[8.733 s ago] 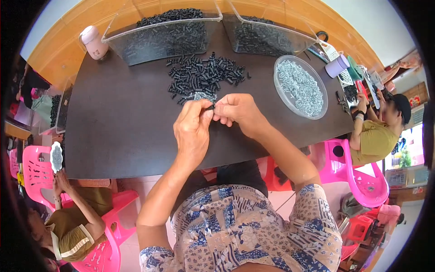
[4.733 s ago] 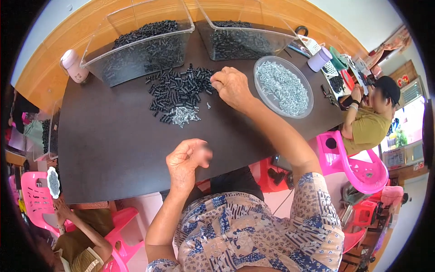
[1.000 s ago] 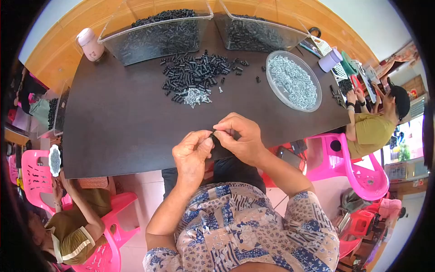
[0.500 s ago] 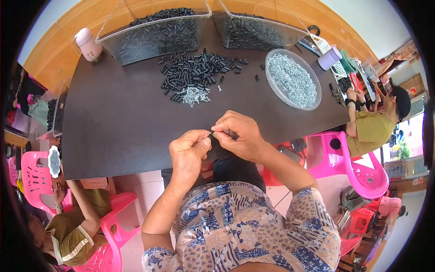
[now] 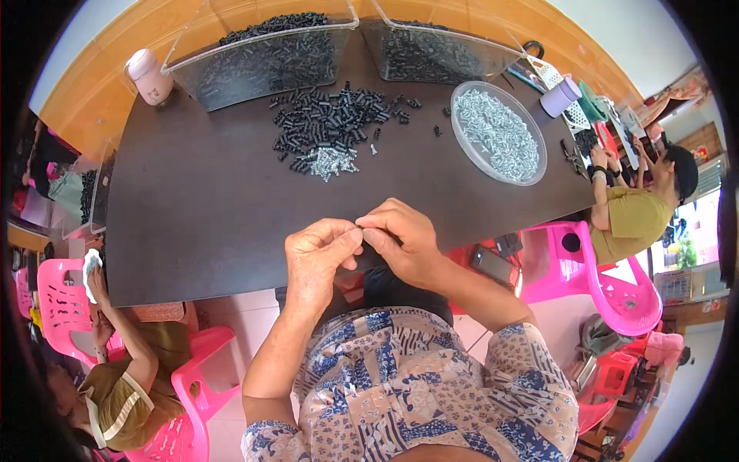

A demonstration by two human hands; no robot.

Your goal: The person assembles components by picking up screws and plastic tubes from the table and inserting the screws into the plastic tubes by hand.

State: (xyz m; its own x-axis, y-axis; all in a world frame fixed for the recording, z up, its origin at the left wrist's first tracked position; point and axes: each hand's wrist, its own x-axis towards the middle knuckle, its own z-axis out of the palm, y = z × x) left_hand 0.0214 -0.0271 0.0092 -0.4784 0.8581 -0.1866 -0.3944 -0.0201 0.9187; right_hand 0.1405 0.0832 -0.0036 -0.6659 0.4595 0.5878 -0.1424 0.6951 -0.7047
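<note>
My left hand (image 5: 322, 250) and my right hand (image 5: 402, 237) meet at the table's near edge, thumbs and fingers pinched together. Between their fingertips is a small black part, mostly hidden by the fingers. Farther off lies a heap of short black plastic tube-like pieces (image 5: 327, 119). At its near side is a small pile of silvery coil springs (image 5: 329, 163), with a single spring (image 5: 373, 149) beside it. To the right stands a round clear tub (image 5: 476, 160) full of small silvery pieces, too fine to tell apart.
Two clear bins (image 5: 269, 85) (image 5: 454, 73) of black pieces line the dark table's (image 5: 215, 223) far edge. A pink bottle (image 5: 149, 77) and a lilac cup (image 5: 560, 98) flank them. Pink chairs with seated people, one at the left (image 5: 131, 393), one at the right (image 5: 635, 219), are on both sides.
Both hands have dropped slightly toward me, their fingertips still together, and the black part shows less. At the left, the other person's hand has moved up onto a white oval object.
</note>
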